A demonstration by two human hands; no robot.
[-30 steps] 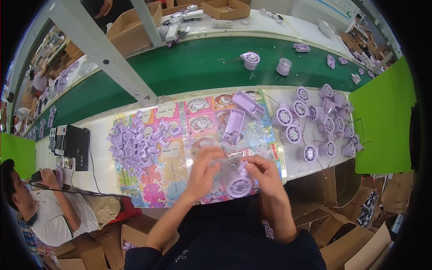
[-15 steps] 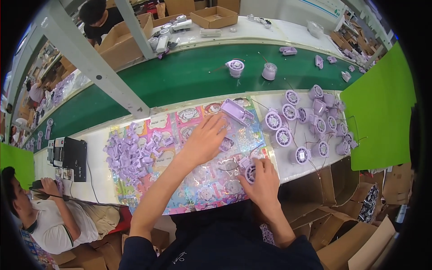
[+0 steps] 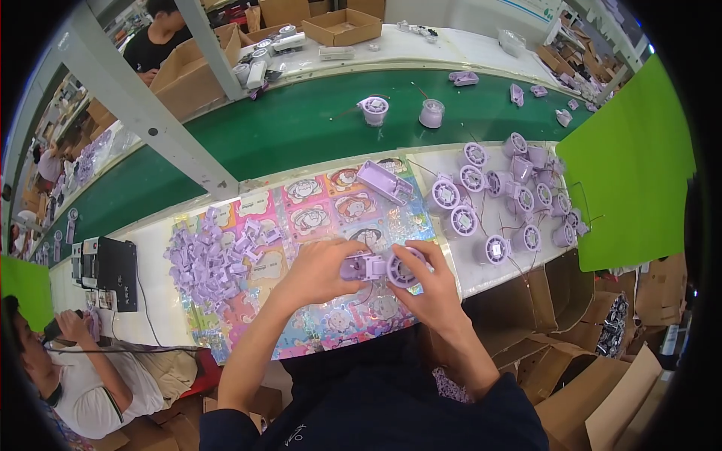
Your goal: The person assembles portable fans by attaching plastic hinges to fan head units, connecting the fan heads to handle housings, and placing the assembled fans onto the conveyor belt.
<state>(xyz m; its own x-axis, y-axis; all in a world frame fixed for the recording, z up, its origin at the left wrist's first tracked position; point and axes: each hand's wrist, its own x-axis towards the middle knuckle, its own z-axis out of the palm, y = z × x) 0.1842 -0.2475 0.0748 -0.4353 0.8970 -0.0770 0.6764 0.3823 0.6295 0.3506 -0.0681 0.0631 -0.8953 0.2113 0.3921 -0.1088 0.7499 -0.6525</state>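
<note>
Over the colourful sheet, my left hand is closed on a small lilac plastic part, partly covered by its fingers. My right hand grips a round lilac fan housing by its rim, thumb below and fingers above. A squarish neck on the housing's left side meets the small part, or nearly so; I cannot tell whether they are joined. Beyond my hands lies a long lilac tray-shaped shell. A heap of small lilac parts covers the sheet's left side.
Several round lilac fan units with thin wires stand at the right, beside a green panel. Past a metal post, the green conveyor belt carries more parts. A black device and a seated co-worker are at left.
My left hand has come back toward me from the sheet's middle, now with the small lilac part. My right hand has raised the fan housing slightly and moved it left, bringing both together.
</note>
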